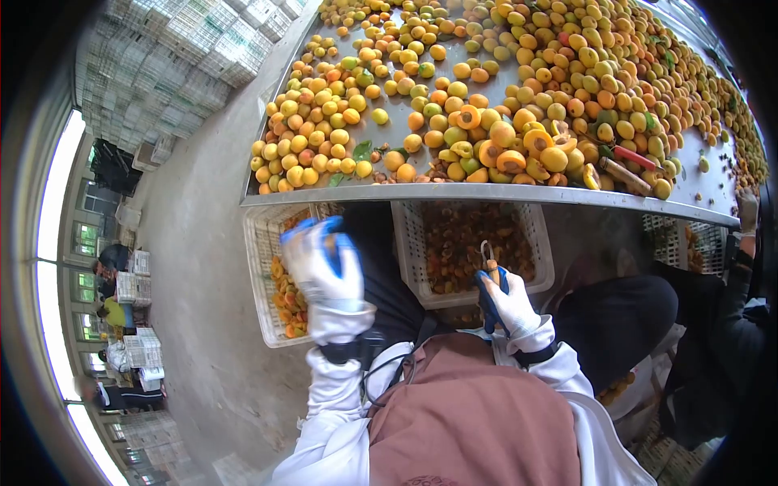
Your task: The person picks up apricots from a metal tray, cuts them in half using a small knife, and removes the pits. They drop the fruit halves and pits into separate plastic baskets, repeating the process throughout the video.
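My left hand (328,263), in a white and blue glove, is over the right rim of a white basket (261,304) of orange fruit halves (289,301). Motion smears its fingers, so I cannot tell whether they hold anything. In a similar glove, my right hand (509,301) is closed around a small pitting tool (490,263) with a wooden handle and a looped metal tip pointing up. This tool overlaps the right part of a second white basket (412,257), which contains dark brownish-orange pieces (462,243).
A metal table (356,193) heaped with apricots (312,134) spans the top; halved ones (510,160) lie near its edge. A red-handled tool (634,156) and a wooden-handled one (624,175) rest among them. Another person's sleeve (733,296) is at right. Stacked crates (162,73) stand left.
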Motion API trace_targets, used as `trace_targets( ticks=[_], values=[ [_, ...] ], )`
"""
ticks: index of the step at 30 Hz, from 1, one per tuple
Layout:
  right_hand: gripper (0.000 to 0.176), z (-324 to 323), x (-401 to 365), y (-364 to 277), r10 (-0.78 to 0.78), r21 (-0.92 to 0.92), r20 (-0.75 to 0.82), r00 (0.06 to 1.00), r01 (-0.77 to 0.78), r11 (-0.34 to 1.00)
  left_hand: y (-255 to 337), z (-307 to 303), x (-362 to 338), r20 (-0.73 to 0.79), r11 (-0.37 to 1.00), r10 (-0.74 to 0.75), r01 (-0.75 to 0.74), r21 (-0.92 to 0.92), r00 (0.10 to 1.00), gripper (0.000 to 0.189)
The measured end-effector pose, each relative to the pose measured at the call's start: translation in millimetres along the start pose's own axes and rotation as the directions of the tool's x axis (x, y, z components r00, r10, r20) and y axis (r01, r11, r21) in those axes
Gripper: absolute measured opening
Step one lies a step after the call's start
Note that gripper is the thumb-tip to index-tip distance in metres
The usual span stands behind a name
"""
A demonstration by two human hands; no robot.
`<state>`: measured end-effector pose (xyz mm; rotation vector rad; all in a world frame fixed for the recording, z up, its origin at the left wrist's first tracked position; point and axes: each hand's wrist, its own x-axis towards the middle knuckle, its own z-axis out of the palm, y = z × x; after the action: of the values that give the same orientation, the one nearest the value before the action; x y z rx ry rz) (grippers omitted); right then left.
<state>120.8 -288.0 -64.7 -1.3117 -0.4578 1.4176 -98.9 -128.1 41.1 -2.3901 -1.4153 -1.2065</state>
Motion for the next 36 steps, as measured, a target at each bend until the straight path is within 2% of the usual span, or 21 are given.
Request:
trace_targets(
  ticks=[2, 4, 6, 7, 9, 11, 12, 13, 16, 18, 20, 21, 22, 24, 25, 26, 28, 30, 32, 34, 36],
  values=[
    [0.022, 0, 0, -2, -0.095, -0.103, -0.004, 0.995, 0.094, 0.990, -36, -24, 10, 0.041, 0.844, 0.043, -0.059, 0.533, 0.998, 0.027],
    [0.020, 3, 1, -1, -0.089, -0.085, 0.001, 0.996, 0.089, 0.992, -37, -28, 22, -0.045, 0.788, 0.043, -0.006, 0.616, 0.998, 0.031],
    [0.020, 8, -1, -3, -0.058, -0.128, 0.022, 0.998, 0.060, 0.990, -21, -11, 35, -0.012, 0.989, 0.016, -0.014, 0.146, 1.000, 0.037],
    [0.019, 9, 0, -2, -0.068, -0.147, 0.025, 0.997, 0.071, 0.987, -6, 5, 44, 0.046, 0.995, 0.099, -0.097, -0.039, 0.994, 0.042],
    [0.019, 8, 0, -3, -0.076, -0.159, 0.013, 0.997, 0.077, 0.984, 37, 37, 66, 0.195, 0.957, 0.291, -0.289, -0.038, 0.937, 0.041],
    [0.019, 7, 0, -3, -0.088, -0.170, 0.003, 0.996, 0.088, 0.981, 57, 91, 80, 0.343, 0.934, 0.352, -0.305, -0.184, 0.871, 0.043],
    [0.019, 5, 1, 0, -0.132, -0.190, -0.006, 0.991, 0.129, 0.973, 60, 119, 82, 0.374, 0.907, 0.417, -0.405, -0.114, 0.828, 0.046],
    [0.019, 3, 2, 2, -0.176, -0.209, -0.016, 0.984, 0.169, 0.963, 76, 131, 91, 0.565, 0.913, 0.355, -0.407, -0.036, 0.745, 0.047],
    [0.019, -1, -2, 0, -0.108, -0.168, -0.039, 0.993, 0.100, 0.981, 84, 166, 94, 0.731, 0.866, 0.335, -0.500, 0.010, 0.595, 0.047],
    [0.019, -2, -5, -4, -0.100, -0.174, -0.050, 0.994, 0.090, 0.981, 90, 176, 100, 0.755, 0.836, 0.341, -0.548, 0.029, 0.560, 0.045],
    [0.019, -3, -6, -3, -0.086, -0.180, -0.057, 0.995, 0.074, 0.981, 92, 177, 102, 0.791, 0.844, 0.294, -0.534, 0.048, 0.537, 0.044],
    [0.018, -4, -5, -1, -0.126, -0.214, -0.057, 0.990, 0.111, 0.971, 91, 180, 101, 0.736, 0.850, 0.302, -0.521, 0.080, 0.606, 0.041],
    [0.018, -5, -4, 0, -0.166, -0.248, -0.055, 0.985, 0.148, 0.957, 87, 181, 101, 0.736, 0.850, 0.299, -0.520, 0.083, 0.607, 0.041],
    [0.019, -4, -6, -1, -0.169, -0.222, -0.054, 0.984, 0.153, 0.963, 76, 180, 105, 0.668, 0.998, 0.050, -0.063, -0.004, 0.743, 0.036],
    [0.019, -3, -8, -2, -0.170, -0.194, -0.058, 0.984, 0.156, 0.969, 63, 170, 98, 0.546, 0.939, 0.146, 0.059, -0.340, 0.825, 0.030],
    [0.019, -2, -8, -3, -0.168, -0.188, -0.058, 0.984, 0.155, 0.970, 56, 166, 88, 0.643, 0.562, -0.018, 0.540, -0.627, 0.766, 0.027],
    [0.020, 2, -10, -5, -0.319, -0.240, -0.063, 0.946, 0.296, 0.925, 49, 135, 70, 0.748, 0.124, 0.008, 0.741, -0.660, 0.664, 0.031],
    [0.019, 5, -14, -12, -0.352, -0.235, -0.059, 0.934, 0.330, 0.914, 57, 112, 38, 0.775, -0.187, 0.079, 0.773, -0.606, 0.627, 0.035],
    [0.018, 7, -18, -21, -0.252, -0.242, 0.013, 0.968, 0.248, 0.938, 54, 112, 0, 0.833, -0.421, 0.153, 0.798, -0.432, 0.532, 0.038],
    [0.019, 10, -18, -20, -0.264, -0.267, 0.014, 0.965, 0.258, 0.929, 57, 111, -25, 0.876, -0.523, 0.158, 0.791, -0.318, 0.456, 0.040],
    [0.021, 11, -14, -13, -0.368, -0.303, 0.059, 0.928, 0.368, 0.879, 64, 112, -41, 0.855, -0.553, 0.186, 0.771, -0.315, 0.483, 0.045]
  ],
)
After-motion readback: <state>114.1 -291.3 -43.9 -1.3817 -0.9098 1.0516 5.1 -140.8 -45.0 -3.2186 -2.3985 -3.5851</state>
